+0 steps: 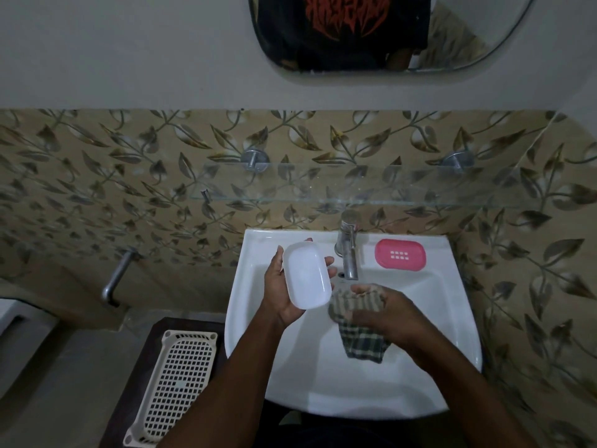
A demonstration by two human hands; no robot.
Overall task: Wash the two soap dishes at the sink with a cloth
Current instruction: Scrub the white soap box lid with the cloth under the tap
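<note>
Nearest, right hand (389,313) bunches checked cloth (360,334) in curled fingers over the sink (355,392) basin. Left hand (281,299) cups white soap dish (306,277), fingers wrapped round its edges, just left of tap (349,250). Farther back, pink soap dish (400,255) sits on sink rim right of tap.

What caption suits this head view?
Left hand holds white soap dish, right hand grips cloth; pink soap dish on sink rim.
</note>
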